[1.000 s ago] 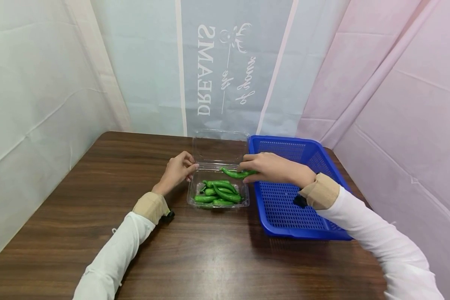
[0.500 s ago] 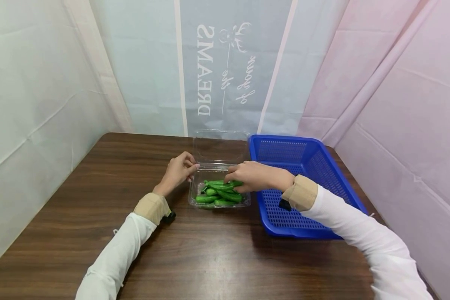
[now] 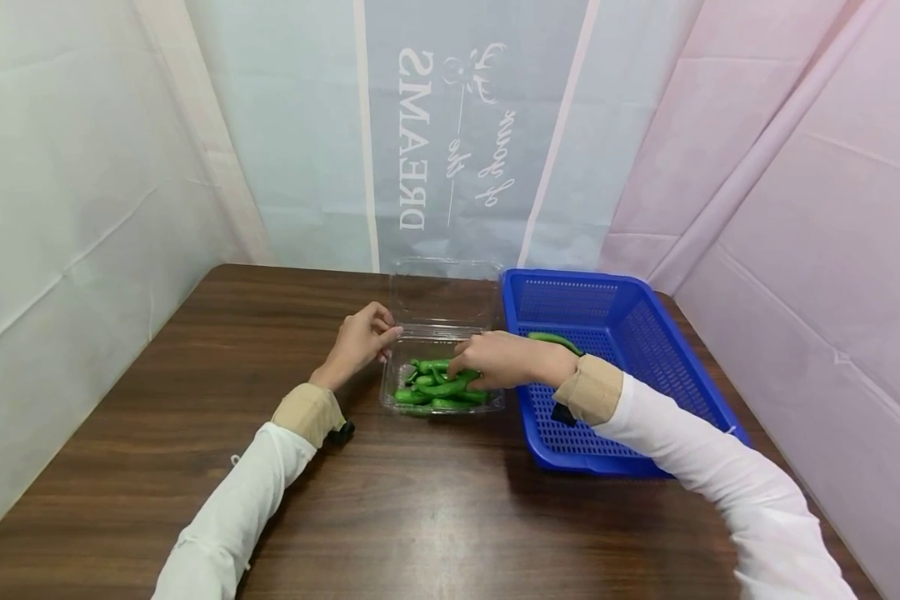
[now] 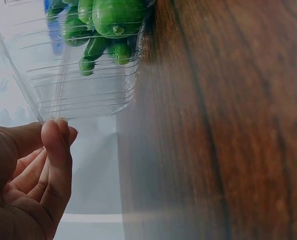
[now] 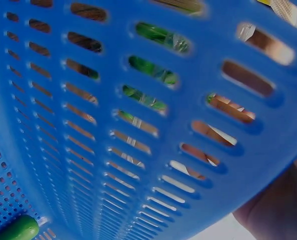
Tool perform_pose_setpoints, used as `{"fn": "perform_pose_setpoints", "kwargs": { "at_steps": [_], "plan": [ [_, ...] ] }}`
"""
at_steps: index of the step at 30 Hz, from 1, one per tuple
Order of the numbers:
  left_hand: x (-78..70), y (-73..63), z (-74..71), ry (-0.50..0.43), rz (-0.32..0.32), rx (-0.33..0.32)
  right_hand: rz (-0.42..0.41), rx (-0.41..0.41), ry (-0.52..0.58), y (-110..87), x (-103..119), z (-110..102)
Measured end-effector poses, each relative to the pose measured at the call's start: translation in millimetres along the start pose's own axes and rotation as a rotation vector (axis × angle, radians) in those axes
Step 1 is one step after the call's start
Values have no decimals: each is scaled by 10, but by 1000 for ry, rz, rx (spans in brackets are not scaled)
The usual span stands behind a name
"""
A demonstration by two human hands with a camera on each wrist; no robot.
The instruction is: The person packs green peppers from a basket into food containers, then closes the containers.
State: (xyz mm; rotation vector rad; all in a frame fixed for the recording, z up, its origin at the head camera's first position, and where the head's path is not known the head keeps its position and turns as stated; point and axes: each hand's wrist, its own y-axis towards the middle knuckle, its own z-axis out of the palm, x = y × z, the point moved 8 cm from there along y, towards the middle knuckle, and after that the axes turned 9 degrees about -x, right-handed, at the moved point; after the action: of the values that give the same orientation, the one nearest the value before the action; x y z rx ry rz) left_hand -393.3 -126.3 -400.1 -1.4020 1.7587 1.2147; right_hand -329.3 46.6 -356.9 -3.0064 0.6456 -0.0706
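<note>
My left hand point(image 3: 356, 340) pinches the left back rim of a clear plastic clamshell box point(image 4: 78, 95) between thumb and forefinger. Inside the box lie several green chili peppers point(image 3: 412, 397). Reaching in from the right, my right hand point(image 3: 506, 358) has its fingers curled down on a green chili pepper point(image 3: 450, 388) at the top of the pile; its fingertips are partly hidden. Another green pepper point(image 3: 555, 340) lies in the blue basket point(image 3: 528, 442), just behind my right wrist. The basket's slotted wall hides most of my right hand in the right wrist view.
The box's clear lid point(image 3: 446, 292) stands open at the back. The basket stands against the box's right side. Both are on a dark wooden table point(image 3: 270, 317), with a printed cloth point(image 3: 307, 167) hanging behind and pale cloths at both sides.
My right hand has lowered a pepper from above the box's right back corner onto the pile. A pepper in the basket has come into view behind my wrist. My left hand has stayed at the rim.
</note>
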Motion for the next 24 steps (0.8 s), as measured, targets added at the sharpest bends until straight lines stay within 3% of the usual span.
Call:
{"fn": "perform_pose_setpoints", "kwargs": {
  "at_steps": [7, 16, 24],
  "plan": [
    [-6, -10, 5, -4, -4, 7, 7, -16, 31, -37, -8, -35],
    [-49, -12, 4, 36, 42, -7, 0, -167, 53, -160, -46, -316],
    [-56, -12, -5, 21, 60, -8, 5, -258, 1, -288, -153, -450]
  ]
}}
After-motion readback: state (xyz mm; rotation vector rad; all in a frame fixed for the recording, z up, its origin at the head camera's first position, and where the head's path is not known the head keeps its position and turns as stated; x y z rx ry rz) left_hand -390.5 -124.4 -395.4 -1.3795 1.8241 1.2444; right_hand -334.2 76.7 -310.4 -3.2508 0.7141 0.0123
